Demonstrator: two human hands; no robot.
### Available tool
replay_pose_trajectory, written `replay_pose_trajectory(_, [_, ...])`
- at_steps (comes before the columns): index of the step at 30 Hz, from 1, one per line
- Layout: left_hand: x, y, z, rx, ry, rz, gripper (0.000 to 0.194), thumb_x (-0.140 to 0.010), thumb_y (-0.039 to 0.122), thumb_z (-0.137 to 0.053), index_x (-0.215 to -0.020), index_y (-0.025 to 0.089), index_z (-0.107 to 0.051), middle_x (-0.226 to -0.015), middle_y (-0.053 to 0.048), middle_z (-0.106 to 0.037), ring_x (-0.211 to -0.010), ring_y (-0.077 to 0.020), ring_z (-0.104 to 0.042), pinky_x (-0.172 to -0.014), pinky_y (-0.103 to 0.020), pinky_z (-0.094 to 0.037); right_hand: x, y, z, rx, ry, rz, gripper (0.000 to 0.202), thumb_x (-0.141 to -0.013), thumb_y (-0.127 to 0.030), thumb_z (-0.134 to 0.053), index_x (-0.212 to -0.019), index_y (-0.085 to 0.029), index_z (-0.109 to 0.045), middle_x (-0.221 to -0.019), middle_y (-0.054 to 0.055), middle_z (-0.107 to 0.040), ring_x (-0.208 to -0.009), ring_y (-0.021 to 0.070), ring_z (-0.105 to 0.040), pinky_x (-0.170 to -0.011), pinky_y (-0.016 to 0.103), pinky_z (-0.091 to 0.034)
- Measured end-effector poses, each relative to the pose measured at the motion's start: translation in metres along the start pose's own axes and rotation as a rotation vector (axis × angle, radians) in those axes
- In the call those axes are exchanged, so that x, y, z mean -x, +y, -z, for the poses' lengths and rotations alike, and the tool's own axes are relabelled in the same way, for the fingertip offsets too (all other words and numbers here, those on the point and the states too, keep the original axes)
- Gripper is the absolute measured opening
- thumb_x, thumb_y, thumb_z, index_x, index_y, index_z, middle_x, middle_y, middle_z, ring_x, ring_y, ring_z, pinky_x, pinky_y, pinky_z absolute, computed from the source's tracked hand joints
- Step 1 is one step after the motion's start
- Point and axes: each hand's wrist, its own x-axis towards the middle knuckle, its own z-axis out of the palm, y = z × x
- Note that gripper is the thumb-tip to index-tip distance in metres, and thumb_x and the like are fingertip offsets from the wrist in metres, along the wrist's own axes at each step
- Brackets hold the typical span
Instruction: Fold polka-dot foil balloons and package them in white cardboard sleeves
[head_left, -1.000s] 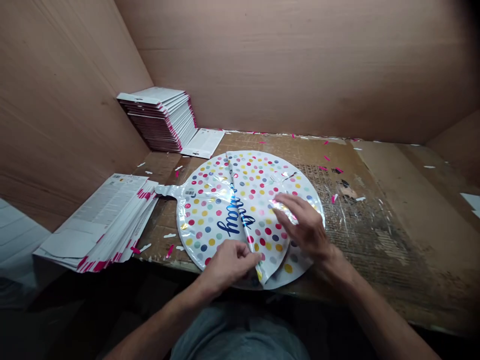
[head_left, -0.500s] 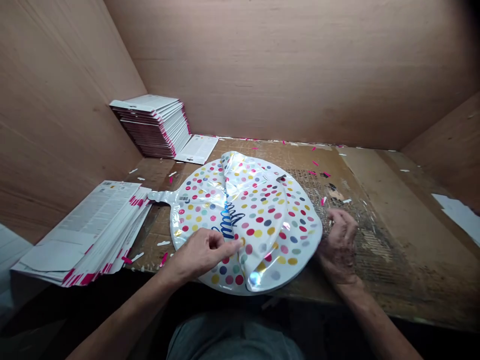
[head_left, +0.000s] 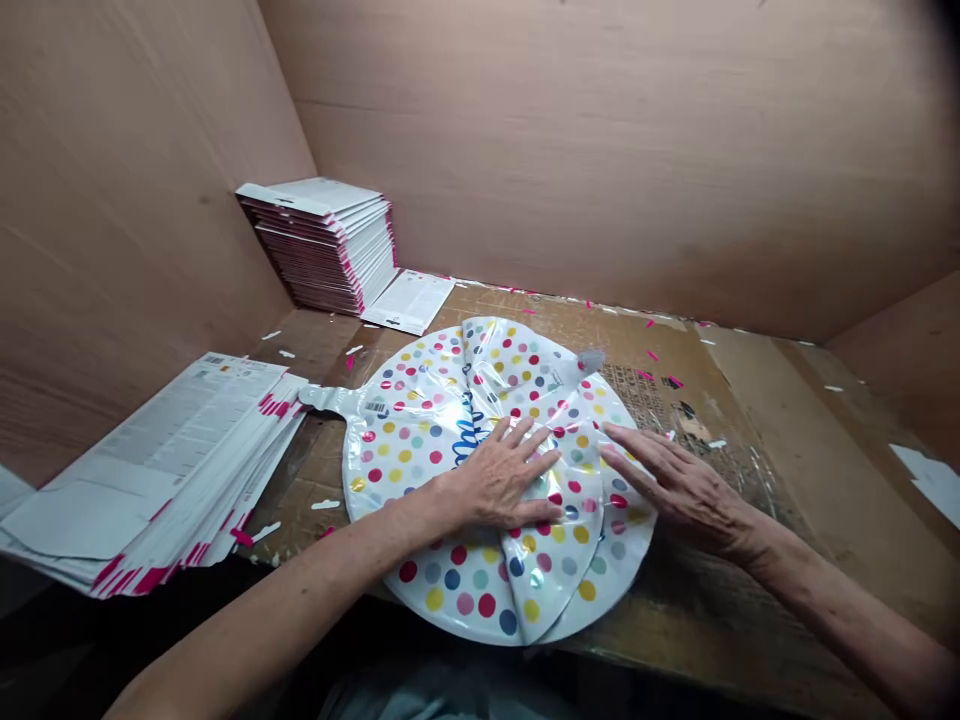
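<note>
Flat round foil balloons [head_left: 405, 440] with coloured dots lie on the cardboard-covered table, a tail pointing left. The top one is folded over, its folded part [head_left: 555, 590] covering the right half, and blue lettering shows partly beside the fold. My left hand [head_left: 514, 475] lies spread on the folded part, pressing it down. Over the right edge of the balloons is my right hand [head_left: 675, 490], fingers stretched out and holding nothing; whether its fingertips touch the foil is hard to tell.
A tall stack of white cardboard sleeves [head_left: 322, 250] stands at the back left, one sleeve [head_left: 411, 300] beside it. More sleeves [head_left: 172, 440] lie fanned at the left. Wooden walls [head_left: 562, 150] enclose the table [head_left: 795, 420]. Pink and white paper scraps are scattered about.
My left hand has moved right and opened from a pinch to lie flat on the folded foil. My right hand has uncurled and come over the balloons' edge. The folded part now reaches further right.
</note>
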Motion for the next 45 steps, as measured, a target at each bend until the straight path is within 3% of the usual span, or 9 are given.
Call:
replay_pose_trajectory(6, [0.019,-0.006,0.023,0.134,0.124,0.059,0.064,-0.092,0.066,-0.039,-0.119,0.012,-0.063,-0.128,-0.018,-0.06,-0.124,-0.0336,-0.052,-0.108,-0.048,-0.037,-0.008,0.01,0.003,-0.306,-0.353,0.07,0.055,-0.088,-0.02,-0.054,-0.143,-0.022,-0.051,-0.145,0.013,-0.054,-0.132,0.0284,-0.051,-0.105,0.045,-0.046])
replay_pose_trajectory(12, [0.05,-0.016,0.026,0.553,0.189,0.287,0.073,-0.087,0.075,-0.033,-0.126,0.019,-0.06,-0.118,-0.012,-0.067,-0.108,-0.0279,-0.061,-0.097,-0.042,-0.044,-0.101,0.09,0.022,-0.799,-0.804,-0.493,0.025,-0.085,-0.025,-0.052,-0.083,-0.019,-0.076,-0.075,0.003,-0.072,-0.065,0.0166,-0.065,-0.06,0.026,-0.052])
replay_pose_trajectory(17, [0.023,-0.027,0.025,0.559,0.302,0.95,0.027,-0.085,0.045,-0.056,-0.078,0.019,-0.058,-0.068,0.0,-0.06,-0.067,-0.018,-0.058,-0.06,-0.027,-0.04,-0.144,0.123,-0.002,-0.659,-0.46,-0.998,0.042,-0.078,-0.058,-0.066,-0.073,-0.016,-0.07,-0.067,0.004,-0.065,-0.059,0.0151,-0.055,-0.053,0.027,-0.041])
replay_pose_trajectory(22, [0.005,-0.042,0.027,0.643,0.303,1.076,0.01,-0.082,0.028,-0.06,-0.08,0.019,-0.057,-0.063,0.002,-0.057,-0.062,-0.0151,-0.056,-0.057,-0.024,-0.038,-0.072,0.09,-0.04,-0.782,0.102,-1.12,0.057,-0.079,-0.069,-0.056,-0.095,-0.016,-0.068,-0.087,0.009,-0.069,-0.075,0.0197,-0.059,-0.061,0.028,-0.045])
replay_pose_trajectory(27, [0.006,-0.038,0.022,0.615,0.42,1.073,0.039,-0.082,0.028,-0.064,-0.118,0.014,-0.056,-0.088,-0.007,-0.07,-0.085,-0.0222,-0.067,-0.075,-0.032,-0.052,-0.046,0.083,-0.071,-0.564,0.05,-1.146,0.052,-0.081,-0.07,-0.049,-0.064,-0.021,-0.051,-0.057,-0.001,-0.052,-0.055,0.0139,-0.045,-0.051,0.026,-0.031])
replay_pose_trajectory(31, [0.021,-0.037,0.018,0.181,0.568,0.955,0.058,-0.085,0.035,-0.063,-0.136,0.013,-0.045,-0.134,-0.02,-0.057,-0.122,-0.0317,-0.057,-0.099,-0.045,-0.049,-0.061,0.094,-0.083,-0.347,-0.082,-1.139,0.051,-0.084,-0.066,-0.048,-0.069,-0.02,-0.061,-0.063,0.003,-0.061,-0.061,0.0176,-0.053,-0.055,0.028,-0.031])
replay_pose_trajectory(36, [0.068,-0.08,0.014,-0.244,0.375,0.97,0.06,-0.097,0.044,-0.039,-0.141,0.003,-0.045,-0.154,-0.027,-0.035,-0.146,-0.0435,-0.023,-0.116,-0.061,-0.025,-0.061,0.083,-0.091,-0.107,-0.073,-1.167,0.049,-0.087,-0.063,-0.048,-0.087,-0.019,-0.071,-0.079,0.01,-0.072,-0.072,0.024,-0.061,-0.06,0.031,-0.033])
replay_pose_trajectory(40, [0.086,-0.122,0.015,-0.304,0.211,0.936,0.065,-0.097,0.046,-0.034,-0.144,0.002,-0.043,-0.154,-0.026,-0.036,-0.148,-0.0421,-0.021,-0.118,-0.06,-0.018,-0.064,0.062,-0.092,0.038,-0.081,-1.228,0.046,-0.09,-0.056,-0.048,-0.095,-0.018,-0.073,-0.08,0.013,-0.072,-0.071,0.0258,-0.062,-0.059,0.032,-0.031])
replay_pose_trajectory(45, [0.061,-0.106,0.03,-0.209,0.33,0.823,0.064,-0.096,0.042,-0.038,-0.146,0.002,-0.039,-0.157,-0.023,-0.032,-0.15,-0.0374,-0.019,-0.12,-0.055,-0.02,-0.069,0.047,-0.088,0.07,-0.112,-1.271,0.044,-0.094,-0.053,-0.046,-0.092,-0.017,-0.072,-0.08,0.013,-0.072,-0.073,0.026,-0.063,-0.06,0.032,-0.033])
